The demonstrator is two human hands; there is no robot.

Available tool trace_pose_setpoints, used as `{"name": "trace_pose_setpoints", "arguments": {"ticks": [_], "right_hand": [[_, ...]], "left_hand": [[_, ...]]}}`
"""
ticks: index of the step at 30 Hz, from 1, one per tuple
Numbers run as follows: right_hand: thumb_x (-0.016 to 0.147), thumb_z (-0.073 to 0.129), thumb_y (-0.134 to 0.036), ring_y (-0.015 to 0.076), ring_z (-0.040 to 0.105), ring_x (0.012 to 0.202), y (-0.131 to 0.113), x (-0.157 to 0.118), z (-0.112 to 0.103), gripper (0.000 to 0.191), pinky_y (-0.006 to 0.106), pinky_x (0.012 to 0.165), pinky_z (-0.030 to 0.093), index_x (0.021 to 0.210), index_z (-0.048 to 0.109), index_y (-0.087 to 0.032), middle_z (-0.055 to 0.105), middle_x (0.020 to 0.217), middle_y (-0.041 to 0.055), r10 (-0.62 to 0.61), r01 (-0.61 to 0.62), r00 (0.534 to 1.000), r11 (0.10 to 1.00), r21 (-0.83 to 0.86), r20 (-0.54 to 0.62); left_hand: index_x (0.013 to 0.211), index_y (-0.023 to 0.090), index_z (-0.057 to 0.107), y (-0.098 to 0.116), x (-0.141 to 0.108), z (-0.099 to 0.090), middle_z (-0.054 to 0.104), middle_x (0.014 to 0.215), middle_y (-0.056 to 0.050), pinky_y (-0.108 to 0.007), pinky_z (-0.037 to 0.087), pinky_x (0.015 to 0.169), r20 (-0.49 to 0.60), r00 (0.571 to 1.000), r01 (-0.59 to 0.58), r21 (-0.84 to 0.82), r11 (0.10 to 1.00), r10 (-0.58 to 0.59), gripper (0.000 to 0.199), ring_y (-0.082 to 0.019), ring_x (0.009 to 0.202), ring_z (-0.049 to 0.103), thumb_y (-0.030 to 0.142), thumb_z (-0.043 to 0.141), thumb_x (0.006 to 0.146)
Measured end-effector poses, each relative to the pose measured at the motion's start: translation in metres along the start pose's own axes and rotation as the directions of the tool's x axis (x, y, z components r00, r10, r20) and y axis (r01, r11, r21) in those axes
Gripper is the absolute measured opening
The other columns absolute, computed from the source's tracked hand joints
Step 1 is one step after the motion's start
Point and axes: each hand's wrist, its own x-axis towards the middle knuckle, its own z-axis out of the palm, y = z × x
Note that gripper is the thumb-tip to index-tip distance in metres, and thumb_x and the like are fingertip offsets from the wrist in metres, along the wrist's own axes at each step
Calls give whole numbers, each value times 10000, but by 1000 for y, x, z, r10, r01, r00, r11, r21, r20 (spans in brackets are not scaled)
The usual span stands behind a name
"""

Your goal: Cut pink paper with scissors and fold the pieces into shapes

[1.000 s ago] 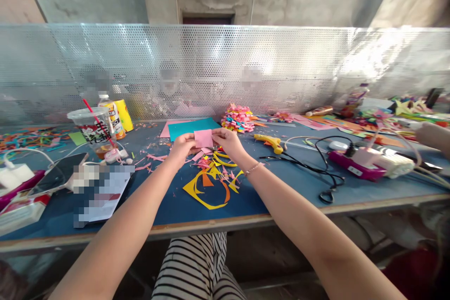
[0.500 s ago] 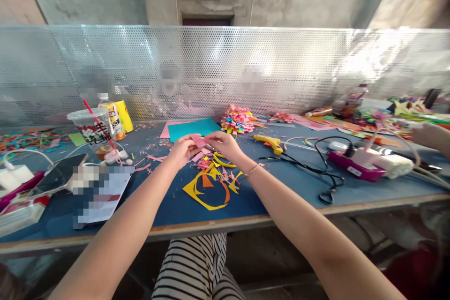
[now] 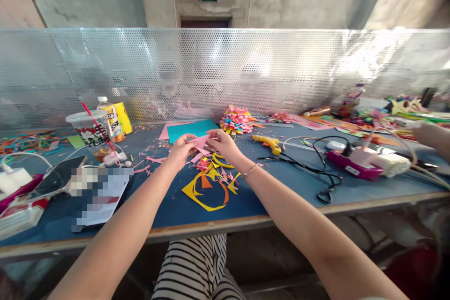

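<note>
The small pink paper [image 3: 201, 142] has changed its pose: a second ago it faced the camera as a flat square, and now it is turned and looks pointed at its lower edge. The view has also shifted slightly.

The paper is held just above the table [image 3: 288, 192], between the two hands. The left hand [image 3: 180, 151] pinches its left side with thumb and fingers; the right hand [image 3: 222, 143], with a thin bracelet [image 3: 251, 168] at the wrist, grips its right side, fingers bent over the edge. Whether the paper is creased is too small to tell.

Behind the hands lies a blue sheet [image 3: 190, 128] on top of a larger pink sheet [image 3: 163, 132], and just right of it stands a pile of folded paper pieces [image 3: 236, 120] — pink, yellow and blue. Nearer the person are yellow cut-outs [image 3: 197, 200] and orange scraps [image 3: 206, 181].

To the right lies a yellow tool [image 3: 269, 143], near a tangled black cable [image 3: 312, 168] and a purple power strip [image 3: 353, 166]. To the left stand a plastic cup [image 3: 86, 135] with a red straw [image 3: 87, 110] and a bottle [image 3: 115, 124]. At the far right, another person's hand [image 3: 427, 133] reaches over the table.
</note>
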Motion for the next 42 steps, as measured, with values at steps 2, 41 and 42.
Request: {"name": "trace_pose_setpoints", "arguments": {"ticks": [2,41,42], "right_hand": [[673,536,-244,90,529,649,1,1,0,237,223,583,461,898,518,-171,512,744,-8,-2,1,1000,1000,-18,-21],[692,498,-362,234,576,797,16,3,-32,352,255,596,404,884,611,-90,614,935,170,457,35,882,179,-983,115],[698,485,-358,220,584,758,17,3,-31,342,247,574,399,866,620,-92,628,898,158,462,51,878,176,-983,128]], "left_hand": [[727,156,492,-1,-1,0,569,608,17,-188,442,555,17,1000,-16,33,999,15,221,-77,550,556,88,612,555],[696,185,478,0,7,-12,511,493,55,-188,342,401,44,987,-159,343,926,153,153,-72,369,462,278,575,623],[679,187,460,1,6,-11,509,498,57,-194,376,433,33,990,-143,303,942,139,137,-84,409,502,250,565,617]]}}
